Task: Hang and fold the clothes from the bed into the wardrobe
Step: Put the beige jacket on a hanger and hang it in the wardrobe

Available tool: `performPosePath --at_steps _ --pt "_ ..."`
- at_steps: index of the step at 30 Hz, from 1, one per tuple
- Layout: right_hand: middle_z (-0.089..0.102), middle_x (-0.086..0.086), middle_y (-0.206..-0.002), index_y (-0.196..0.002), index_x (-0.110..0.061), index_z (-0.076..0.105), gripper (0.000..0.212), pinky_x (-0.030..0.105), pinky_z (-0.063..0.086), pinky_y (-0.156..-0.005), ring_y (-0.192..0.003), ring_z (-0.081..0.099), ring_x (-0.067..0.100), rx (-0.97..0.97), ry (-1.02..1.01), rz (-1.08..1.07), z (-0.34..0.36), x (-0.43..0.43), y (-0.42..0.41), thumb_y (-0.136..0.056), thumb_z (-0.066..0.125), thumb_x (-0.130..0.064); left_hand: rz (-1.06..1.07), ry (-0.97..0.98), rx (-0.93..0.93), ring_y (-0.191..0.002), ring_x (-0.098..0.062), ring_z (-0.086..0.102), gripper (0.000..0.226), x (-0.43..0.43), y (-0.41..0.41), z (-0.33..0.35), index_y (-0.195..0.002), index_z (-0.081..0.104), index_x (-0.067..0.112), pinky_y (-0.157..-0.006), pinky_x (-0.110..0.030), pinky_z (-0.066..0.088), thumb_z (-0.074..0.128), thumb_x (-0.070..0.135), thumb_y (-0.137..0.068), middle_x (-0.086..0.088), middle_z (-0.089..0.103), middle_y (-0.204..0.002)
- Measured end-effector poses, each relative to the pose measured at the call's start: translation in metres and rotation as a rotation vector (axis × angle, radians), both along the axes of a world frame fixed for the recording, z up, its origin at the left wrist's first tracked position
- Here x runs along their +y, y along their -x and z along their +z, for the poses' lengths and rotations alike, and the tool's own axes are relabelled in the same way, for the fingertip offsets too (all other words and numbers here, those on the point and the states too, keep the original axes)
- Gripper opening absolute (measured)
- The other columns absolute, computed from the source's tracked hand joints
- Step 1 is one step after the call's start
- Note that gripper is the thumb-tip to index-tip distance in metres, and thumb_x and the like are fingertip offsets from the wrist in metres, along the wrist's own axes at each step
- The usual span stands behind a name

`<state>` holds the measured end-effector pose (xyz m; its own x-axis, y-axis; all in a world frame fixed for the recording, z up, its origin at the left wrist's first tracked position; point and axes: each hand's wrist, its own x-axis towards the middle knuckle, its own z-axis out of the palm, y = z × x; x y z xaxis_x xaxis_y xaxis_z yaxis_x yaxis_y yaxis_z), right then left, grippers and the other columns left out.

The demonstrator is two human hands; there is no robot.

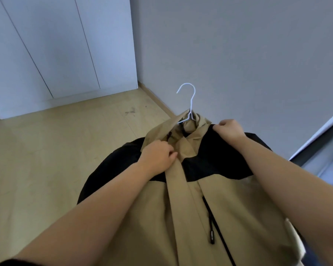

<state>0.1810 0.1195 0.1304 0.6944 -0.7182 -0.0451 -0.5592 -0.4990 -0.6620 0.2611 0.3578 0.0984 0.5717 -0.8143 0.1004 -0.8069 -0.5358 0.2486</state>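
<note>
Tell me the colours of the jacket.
Tan with black shoulder panels; the jacket shows in the head view.

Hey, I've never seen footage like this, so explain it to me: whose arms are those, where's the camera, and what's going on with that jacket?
There is no machine here. The single picture comes from a wide-angle camera worn on a person's head, looking forward and down, so the two bare arms are that person's own. The left hand grips the front of a tan and black hooded jacket near its zip. The right hand grips the jacket's black shoulder. A thin white wire hanger sits inside the collar, its hook sticking up. Beyond lie a pale wooden floor, a white wardrobe with closed doors and a grey wall.
</note>
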Motion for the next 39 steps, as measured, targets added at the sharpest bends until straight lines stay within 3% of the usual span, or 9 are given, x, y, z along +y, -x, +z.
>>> performPosePath --at_steps 3,7,12,19,24,28,30,32,39 --pt "0.058 0.007 -0.068 -0.073 -0.006 0.062 0.027 0.028 0.043 -0.061 -0.068 0.056 0.02 -0.126 -0.109 -0.001 0.023 0.005 -0.001 -0.082 0.059 -0.031 0.051 0.395 -0.057 -0.101 -0.021 0.055 0.019 0.005 -0.005 0.002 -0.096 0.073 0.01 -0.085 -0.026 0.041 0.056 0.019 -0.092 -0.004 0.067 -0.102" --pt "0.056 0.001 -0.059 -0.063 -0.01 0.058 0.03 0.014 0.038 -0.039 -0.057 0.053 0.013 -0.21 -0.08 0.038 0.081 0.015 -0.013 -0.084 0.065 -0.03 -0.037 0.402 -0.091 -0.117 -0.018 0.048 0.022 0.0 -0.022 0.046 -0.108 0.069 0.012 -0.097 -0.028 0.038 0.054 0.016 -0.092 -0.001 0.061 -0.123" --pt "0.053 0.001 -0.061 -0.074 -0.007 0.062 0.03 0.025 0.037 -0.062 -0.065 0.052 0.021 -0.404 0.154 -0.042 0.188 0.034 -0.046 -0.088 0.064 -0.034 -0.027 0.456 -0.246 -0.113 -0.019 0.047 0.024 -0.005 -0.05 0.139 -0.112 0.06 0.011 -0.091 -0.029 0.039 0.05 0.017 -0.091 0.001 0.057 -0.12" --pt "0.045 -0.005 -0.056 -0.073 -0.011 0.056 0.029 0.027 0.025 -0.049 -0.058 0.042 0.018 -0.906 0.344 -0.223 0.346 0.057 -0.068 -0.089 0.062 -0.034 0.077 0.645 -0.552 -0.13 -0.019 0.039 0.052 -0.011 -0.076 0.31 -0.139 0.04 0.02 -0.11 -0.036 0.027 0.05 0.021 -0.088 0.002 0.046 -0.14" --pt "0.04 0.006 -0.053 -0.056 -0.006 0.048 0.047 0.03 0.026 -0.048 -0.052 0.036 0.019 -0.542 0.385 0.024 0.368 0.064 -0.08 -0.089 0.064 -0.034 -0.013 0.577 -0.319 -0.093 -0.021 0.061 0.023 -0.012 -0.071 0.358 -0.11 0.06 0.018 -0.082 -0.038 0.048 0.053 0.027 -0.09 0.007 0.063 -0.09" --pt "0.041 0.004 -0.051 -0.055 -0.005 0.048 0.047 0.026 0.029 -0.046 -0.051 0.038 0.018 -0.584 0.324 -0.016 0.347 0.056 -0.088 -0.085 0.069 -0.034 -0.022 0.78 -0.691 -0.092 -0.021 0.056 0.018 0.011 -0.092 0.352 -0.089 0.068 0.009 -0.074 -0.033 0.046 0.052 0.017 -0.086 -0.002 0.062 -0.092" --pt "0.052 0.007 -0.057 -0.067 0.001 0.061 0.038 0.026 0.037 -0.053 -0.06 0.048 0.02 -0.65 0.226 -0.007 0.343 0.047 -0.088 -0.083 0.071 -0.032 0.163 0.874 -0.562 -0.111 -0.022 0.049 0.026 0.024 -0.115 0.354 -0.113 0.062 0.011 -0.09 -0.037 0.044 0.054 0.018 -0.089 -0.005 0.057 -0.115" --pt "0.055 0.008 -0.06 -0.073 0.004 0.065 0.035 0.026 0.04 -0.056 -0.063 0.05 0.021 -0.695 0.162 0.011 0.344 0.042 -0.088 -0.082 0.073 -0.029 0.256 0.655 -0.285 -0.119 -0.025 0.047 0.037 0.033 -0.138 0.354 -0.127 0.052 0.013 -0.098 -0.039 0.04 0.051 0.031 -0.095 -0.007 0.054 -0.125" --pt "0.065 0.011 -0.082 -0.086 0.002 0.068 0.018 0.026 0.043 -0.069 -0.081 0.06 0.025 -0.702 0.305 0.099 0.337 0.046 -0.101 -0.088 0.064 -0.016 0.201 0.641 0.055 -0.069 -0.021 0.052 0.035 0.028 -0.158 0.352 -0.071 0.057 0.003 -0.059 -0.027 0.035 0.056 0.029 -0.093 -0.007 0.054 -0.068"
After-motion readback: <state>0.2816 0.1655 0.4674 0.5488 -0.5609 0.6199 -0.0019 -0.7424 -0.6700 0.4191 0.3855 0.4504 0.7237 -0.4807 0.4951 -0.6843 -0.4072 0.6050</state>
